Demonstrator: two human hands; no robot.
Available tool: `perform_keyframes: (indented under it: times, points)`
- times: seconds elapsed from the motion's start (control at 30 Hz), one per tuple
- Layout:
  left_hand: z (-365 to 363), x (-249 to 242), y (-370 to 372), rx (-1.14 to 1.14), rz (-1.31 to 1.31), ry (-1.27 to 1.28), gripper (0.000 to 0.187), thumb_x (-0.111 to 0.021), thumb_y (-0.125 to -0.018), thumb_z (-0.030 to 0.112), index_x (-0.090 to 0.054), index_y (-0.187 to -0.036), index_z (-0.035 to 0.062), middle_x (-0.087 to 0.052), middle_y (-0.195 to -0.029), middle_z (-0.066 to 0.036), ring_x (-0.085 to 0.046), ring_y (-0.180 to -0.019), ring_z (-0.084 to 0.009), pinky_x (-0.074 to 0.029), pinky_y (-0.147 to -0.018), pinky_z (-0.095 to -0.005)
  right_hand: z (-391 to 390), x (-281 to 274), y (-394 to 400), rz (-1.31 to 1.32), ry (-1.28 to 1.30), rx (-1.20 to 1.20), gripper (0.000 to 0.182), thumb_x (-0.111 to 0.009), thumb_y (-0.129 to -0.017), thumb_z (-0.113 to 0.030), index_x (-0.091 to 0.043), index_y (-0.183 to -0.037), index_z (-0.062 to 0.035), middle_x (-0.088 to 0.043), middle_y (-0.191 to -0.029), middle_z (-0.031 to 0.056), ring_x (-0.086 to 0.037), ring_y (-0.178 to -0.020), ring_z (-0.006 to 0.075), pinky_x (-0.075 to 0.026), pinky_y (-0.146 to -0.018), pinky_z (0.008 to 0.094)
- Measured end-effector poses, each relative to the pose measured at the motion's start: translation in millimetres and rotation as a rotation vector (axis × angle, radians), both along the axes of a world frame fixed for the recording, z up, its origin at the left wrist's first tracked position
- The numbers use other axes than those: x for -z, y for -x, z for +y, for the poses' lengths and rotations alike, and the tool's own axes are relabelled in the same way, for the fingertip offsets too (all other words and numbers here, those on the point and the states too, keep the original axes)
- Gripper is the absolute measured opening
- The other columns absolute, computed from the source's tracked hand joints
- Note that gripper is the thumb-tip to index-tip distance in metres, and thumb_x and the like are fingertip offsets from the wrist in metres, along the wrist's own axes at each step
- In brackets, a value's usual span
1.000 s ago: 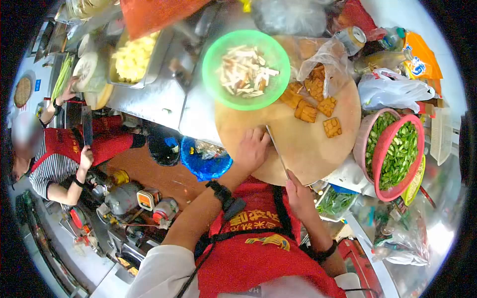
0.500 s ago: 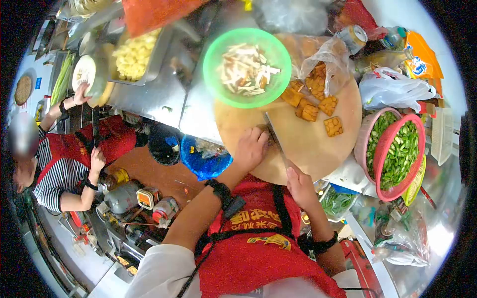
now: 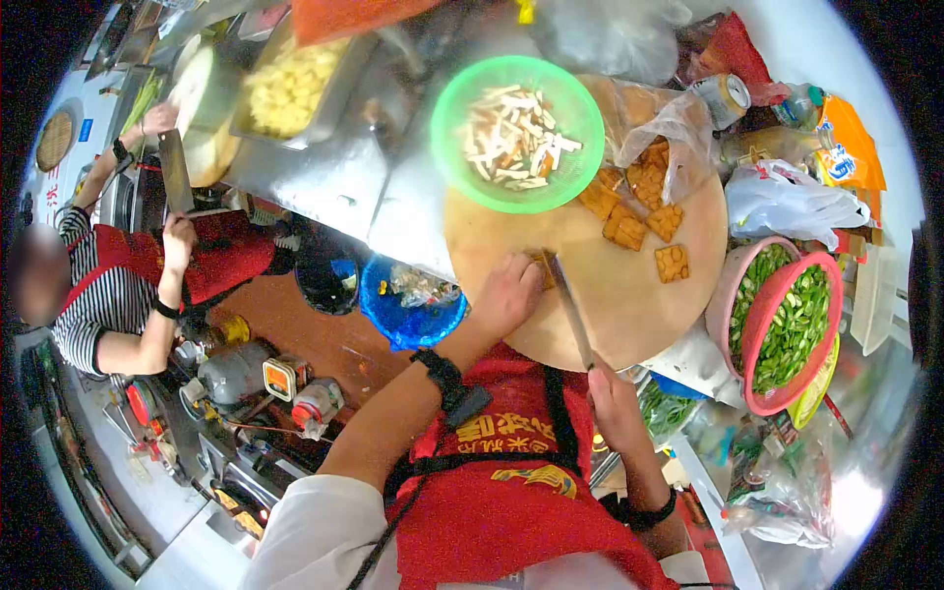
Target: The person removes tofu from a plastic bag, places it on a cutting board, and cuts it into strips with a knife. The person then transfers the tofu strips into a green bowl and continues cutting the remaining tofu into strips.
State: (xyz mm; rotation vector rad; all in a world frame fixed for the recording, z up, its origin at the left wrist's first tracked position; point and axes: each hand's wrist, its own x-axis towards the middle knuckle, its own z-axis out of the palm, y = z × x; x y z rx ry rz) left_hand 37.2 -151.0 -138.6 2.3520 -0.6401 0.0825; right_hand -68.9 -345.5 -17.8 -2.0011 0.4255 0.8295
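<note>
My left hand [image 3: 509,293] is closed at the left side of the round wooden cutting board [image 3: 678,320], fingertips curled down on a small piece of brown fried tofu [image 3: 544,264], mostly hidden by the fingers. The handle of a kitchen knife [image 3: 574,313] is wrapped in my right hand [image 3: 616,408] at the board's near edge. Its blade slants up and left, the tip beside that tofu. Farther right lie several scored brown tofu pieces [image 3: 623,227]. Beyond my left hand, a green colander [image 3: 444,123] with pale cut strips [image 3: 516,133] overlaps the board's far edge.
Pink and red baskets [image 3: 838,295] of sliced green vegetables stand at the right. A clear plastic bag [image 3: 678,118] covers more tofu. A tray of yellow chunks [image 3: 290,87] is at the upper left. A co-worker [image 3: 113,285] holds a cleaver [image 3: 175,169] at the far left.
My right hand has drawn the knife back toward my body, its tip now lower beside the tofu. My left hand stays on the piece. The co-worker's cleaver has moved up, and the view has shifted slightly.
</note>
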Motion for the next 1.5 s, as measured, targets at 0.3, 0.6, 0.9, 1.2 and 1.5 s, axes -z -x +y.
perform_keyframes:
  times: [0.3,0.6,0.9,1.2,1.5]
  points:
    - [4,6,0,0.069,0.012,0.064,0.026,-0.063,-0.071,0.010,-0.053,-0.094,0.0024,-0.049,-0.088,-0.015,-0.050,-0.084,-0.0337,-0.045,-0.071,-0.0423,9,-2,-26,0.225,-0.048,0.067,0.046,-0.038,-0.097,-0.033,-0.046,-0.135,-0.0081,-0.062,-0.101,0.0306,-0.061,-0.096,0.0440,-0.048,-0.083,0.0472]
    - [9,-3,0,0.104,-0.054,0.021,0.026,-0.064,-0.070,0.008,-0.053,-0.093,0.0027,-0.052,-0.092,-0.016,-0.052,-0.086,-0.0357,-0.046,-0.074,-0.0429,14,30,-24,0.011,-0.058,-0.015,0.046,-0.037,-0.097,-0.034,-0.048,-0.131,-0.0051,-0.059,-0.106,0.0321,-0.057,-0.102,0.0461,-0.046,-0.089,0.0453]
    - [14,-2,3,0.127,0.056,0.060,0.025,-0.063,-0.072,0.005,-0.054,-0.095,0.0025,-0.051,-0.092,-0.016,-0.052,-0.086,-0.0349,-0.046,-0.075,-0.0432,19,13,-20,0.000,-0.056,-0.004,0.047,-0.038,-0.097,-0.035,-0.046,-0.134,-0.0076,-0.058,-0.106,0.0331,-0.055,-0.104,0.0473,-0.042,-0.093,0.0491]
    - [14,-11,1,0.129,0.123,0.136,0.022,-0.062,-0.076,0.008,-0.054,-0.095,0.0020,-0.054,-0.097,-0.016,-0.053,-0.088,-0.0343,-0.046,-0.078,-0.0417,14,8,6,-0.214,0.034,-0.082,0.046,-0.038,-0.097,-0.036,-0.047,-0.134,-0.0101,-0.061,-0.089,0.0316,-0.060,-0.091,0.0476,-0.047,-0.081,0.0506]
    - [16,-6,1,0.157,0.011,0.086,0.021,-0.061,-0.075,0.006,-0.054,-0.094,0.0019,-0.053,-0.096,-0.015,-0.052,-0.087,-0.0339,-0.046,-0.077,-0.0407,0,5,12,-0.190,0.009,-0.085,0.046,-0.037,-0.097,-0.034,-0.050,-0.131,-0.0067,-0.062,-0.084,0.0299,-0.062,-0.086,0.0453,-0.047,-0.081,0.0496]
